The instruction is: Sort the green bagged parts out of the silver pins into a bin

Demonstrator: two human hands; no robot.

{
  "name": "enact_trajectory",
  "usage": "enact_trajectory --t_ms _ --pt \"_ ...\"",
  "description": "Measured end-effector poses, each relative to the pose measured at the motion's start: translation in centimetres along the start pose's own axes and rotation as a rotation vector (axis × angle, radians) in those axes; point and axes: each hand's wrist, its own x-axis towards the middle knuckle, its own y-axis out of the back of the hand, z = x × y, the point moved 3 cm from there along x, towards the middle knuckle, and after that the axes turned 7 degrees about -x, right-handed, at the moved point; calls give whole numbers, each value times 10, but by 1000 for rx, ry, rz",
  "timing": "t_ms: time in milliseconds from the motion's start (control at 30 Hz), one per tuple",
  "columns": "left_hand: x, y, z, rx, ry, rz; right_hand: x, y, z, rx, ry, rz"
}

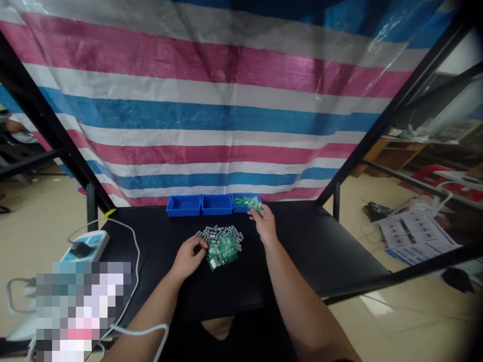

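Note:
My right hand (264,224) is at the front of the right blue bin (247,209), its fingers closed on a small green plastic packet (255,203). More green packets lie inside that bin. My left hand (189,255) rests at the left edge of a pile on the black table. Its thumb and fingers are curled together, and what they hold, if anything, is hidden. The pile has shiny green packets (222,250) in front and several small grey metallic cylinders (236,233) behind and around them.
The middle blue bin (217,211) and left blue bin (183,212) stand in a row on the black table (302,256), before a striped sheet (226,115). At left are a power strip (96,244) and a white cable (138,251). Black frame posts (335,201) flank the table.

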Motion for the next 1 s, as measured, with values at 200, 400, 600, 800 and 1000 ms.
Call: enact_trajectory --t_ms 200,400,600,800,1000 --pt "0 0 1 -10 -2 -3 50 -2 -36 127 97 47" --pt "0 0 4 -13 9 -4 82 -1 -21 -397 -34 -37" --pt "0 1 5 -15 21 2 70 -11 -22 -932 202 -87" --pt "0 2 6 -18 17 3 61 -41 -8 -1252 366 -373" --pt "0 2 5 -10 11 4 55 -49 3 -1299 239 -476"
